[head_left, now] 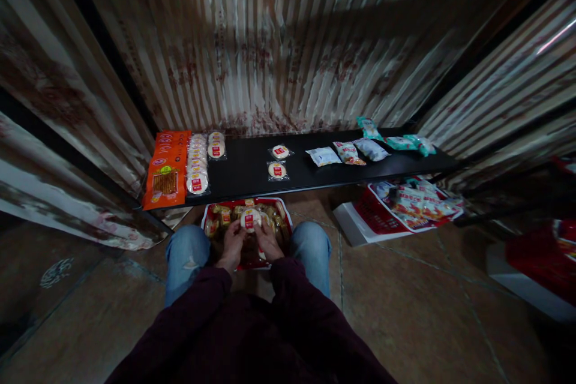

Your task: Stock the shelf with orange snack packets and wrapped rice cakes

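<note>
Between my knees, my left hand (233, 242) and my right hand (269, 240) both grip a round white cracker packet (250, 219) with a red label. They hold it over a red-rimmed box (288, 223) of wrapped snacks. On the black shelf (243, 175) in front of me, an overlapping row of similar round packets (197, 183) lies at the left. Beside that row is a shorter group of round packets (216, 149). Two more round packets lie apart near the middle, a front one (277, 171) and a back one (280, 151).
An orange snack bag (168, 171) lies at the shelf's left end. White pouches (323, 156) and green packets (402, 143) are toward the right. A red and white box (375, 216) of snacks stands on the floor, with another red box (537, 258) farther right. Pleated curtains (270, 42) surround the shelf.
</note>
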The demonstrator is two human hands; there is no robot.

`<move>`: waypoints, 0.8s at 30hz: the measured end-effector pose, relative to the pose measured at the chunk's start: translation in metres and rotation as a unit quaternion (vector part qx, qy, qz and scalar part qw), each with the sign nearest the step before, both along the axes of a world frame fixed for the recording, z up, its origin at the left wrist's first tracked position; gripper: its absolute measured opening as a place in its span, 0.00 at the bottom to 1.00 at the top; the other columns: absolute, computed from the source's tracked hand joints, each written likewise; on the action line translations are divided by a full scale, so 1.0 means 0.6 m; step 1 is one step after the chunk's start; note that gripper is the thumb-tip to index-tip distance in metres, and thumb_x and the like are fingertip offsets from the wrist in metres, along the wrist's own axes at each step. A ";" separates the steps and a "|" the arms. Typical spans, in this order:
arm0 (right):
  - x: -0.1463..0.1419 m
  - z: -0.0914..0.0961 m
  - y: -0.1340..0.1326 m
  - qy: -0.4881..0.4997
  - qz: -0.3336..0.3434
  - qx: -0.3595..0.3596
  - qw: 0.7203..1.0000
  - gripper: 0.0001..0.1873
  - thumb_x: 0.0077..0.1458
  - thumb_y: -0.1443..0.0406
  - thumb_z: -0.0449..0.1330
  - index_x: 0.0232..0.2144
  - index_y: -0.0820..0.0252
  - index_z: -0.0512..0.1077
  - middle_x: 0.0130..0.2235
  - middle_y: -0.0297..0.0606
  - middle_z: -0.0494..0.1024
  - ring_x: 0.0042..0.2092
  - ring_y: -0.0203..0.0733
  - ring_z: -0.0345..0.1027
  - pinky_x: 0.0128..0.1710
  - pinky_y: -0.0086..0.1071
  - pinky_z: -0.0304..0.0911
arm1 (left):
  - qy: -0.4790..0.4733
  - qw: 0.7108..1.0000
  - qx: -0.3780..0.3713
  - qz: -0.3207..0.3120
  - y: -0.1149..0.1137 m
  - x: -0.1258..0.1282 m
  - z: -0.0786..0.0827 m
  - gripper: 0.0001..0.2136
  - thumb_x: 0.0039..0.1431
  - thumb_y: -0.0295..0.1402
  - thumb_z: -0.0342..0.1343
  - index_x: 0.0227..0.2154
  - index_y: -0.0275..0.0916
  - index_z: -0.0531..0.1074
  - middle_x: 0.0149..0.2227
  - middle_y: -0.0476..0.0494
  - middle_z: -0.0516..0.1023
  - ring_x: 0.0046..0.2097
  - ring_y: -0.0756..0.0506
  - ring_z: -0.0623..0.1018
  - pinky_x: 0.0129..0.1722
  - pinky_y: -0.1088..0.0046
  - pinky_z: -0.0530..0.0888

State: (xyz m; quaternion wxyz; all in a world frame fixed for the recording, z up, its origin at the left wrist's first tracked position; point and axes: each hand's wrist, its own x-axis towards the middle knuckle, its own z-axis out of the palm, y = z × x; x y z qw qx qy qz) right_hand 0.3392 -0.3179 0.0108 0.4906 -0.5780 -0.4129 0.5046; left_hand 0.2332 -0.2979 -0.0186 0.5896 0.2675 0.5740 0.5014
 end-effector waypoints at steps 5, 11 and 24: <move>-0.007 0.013 0.005 -0.048 0.007 0.014 0.999 0.30 0.54 0.47 0.53 0.55 0.53 0.65 0.53 0.41 0.71 0.56 0.48 0.60 0.59 0.41 0.52 | 0.010 1.000 0.027 0.007 0.003 -0.003 0.006 0.16 0.44 0.28 0.59 0.39 0.39 0.71 0.39 0.44 0.76 0.40 0.48 0.75 0.42 0.72 0.71; -0.010 0.016 0.014 -0.049 0.033 0.020 0.998 0.30 0.56 0.48 0.51 0.58 0.52 0.61 0.56 0.40 0.69 0.59 0.46 0.58 0.60 0.41 0.49 | 0.031 0.998 0.057 0.008 0.005 -0.011 0.017 0.17 0.45 0.28 0.59 0.42 0.40 0.70 0.39 0.44 0.76 0.40 0.48 0.75 0.43 0.70 0.70; -0.012 0.029 0.077 -0.063 0.031 0.042 0.997 0.28 0.55 0.46 0.51 0.53 0.51 0.67 0.53 0.39 0.72 0.56 0.47 0.62 0.58 0.39 0.53 | 0.038 0.992 0.114 0.026 0.050 -0.012 0.044 0.18 0.48 0.31 0.57 0.45 0.42 0.70 0.44 0.42 0.77 0.44 0.46 0.76 0.46 0.69 0.70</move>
